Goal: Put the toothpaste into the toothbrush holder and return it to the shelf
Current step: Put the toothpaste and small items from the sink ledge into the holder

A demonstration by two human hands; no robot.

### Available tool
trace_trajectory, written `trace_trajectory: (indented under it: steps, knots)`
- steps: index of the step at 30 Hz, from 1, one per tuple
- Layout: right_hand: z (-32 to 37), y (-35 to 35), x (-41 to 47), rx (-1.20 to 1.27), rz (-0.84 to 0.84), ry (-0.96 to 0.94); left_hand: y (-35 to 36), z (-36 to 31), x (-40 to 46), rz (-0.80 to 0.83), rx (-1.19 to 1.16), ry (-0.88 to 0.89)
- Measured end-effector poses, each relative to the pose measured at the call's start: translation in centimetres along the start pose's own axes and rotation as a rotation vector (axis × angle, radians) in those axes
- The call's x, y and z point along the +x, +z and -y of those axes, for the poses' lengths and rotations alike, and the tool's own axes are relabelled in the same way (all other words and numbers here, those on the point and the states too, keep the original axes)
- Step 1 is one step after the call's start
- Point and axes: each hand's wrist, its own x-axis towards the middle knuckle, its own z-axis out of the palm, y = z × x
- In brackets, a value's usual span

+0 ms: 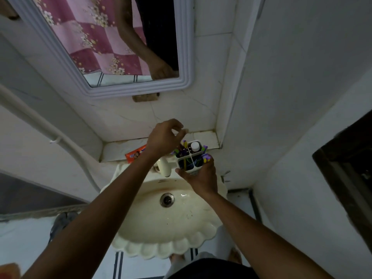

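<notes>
My right hand (198, 176) grips a white toothbrush holder (188, 161) from below, holding it over the back of the sink, just in front of the shelf (203, 137). The holder has four compartments; several toothbrushes and a white-capped tube (194, 146) stand in it. My left hand (164, 137) hovers just above and left of the holder, fingers loosely curled and apart, with nothing in it. An orange toothpaste box (135, 154) lies on the shelf to the left, partly hidden by my left forearm.
A cream scalloped sink (167, 228) with a drain (166, 199) lies below, its tap (164, 166) just left of the holder. A white-framed mirror (120, 47) hangs above the tiled shelf. A side wall (231, 117) closes the shelf's right end.
</notes>
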Motion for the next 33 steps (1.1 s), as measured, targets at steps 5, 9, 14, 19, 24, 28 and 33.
trace_trajectory:
  steps: [5, 9, 14, 19, 24, 28, 33]
  knots:
    - [-0.5, 0.2, -0.1, 0.031, -0.029, 0.0, -1.7, 5.9, -1.2, -0.116, -0.171, -0.187]
    - [-0.3, 0.2, -0.2, 0.056, -0.036, -0.007, -1.2, 12.5, -3.4, -0.132, -0.139, -0.359]
    - [0.2, 0.5, -0.5, 0.059, -0.05, -0.027, 1.1, 18.2, -5.1, -0.029, -0.067, -0.442]
    - [0.3, 1.1, -0.7, 0.084, -0.092, -0.043, 2.5, 19.3, -2.3, -0.007, -0.074, -0.415]
    - [-0.6, 1.7, 0.1, 0.097, -0.069, -0.022, 3.8, 19.7, 1.9, 0.137, 0.116, -0.371]
    - [-0.2, 2.0, -0.3, 0.067, -0.1, -0.028, 4.6, 20.3, 3.8, 0.293, 0.398, -0.289]
    - [0.2, 1.7, -0.6, 0.051, -0.093, -0.031, 3.7, 19.9, 2.6, 0.203, 0.438, -0.156]
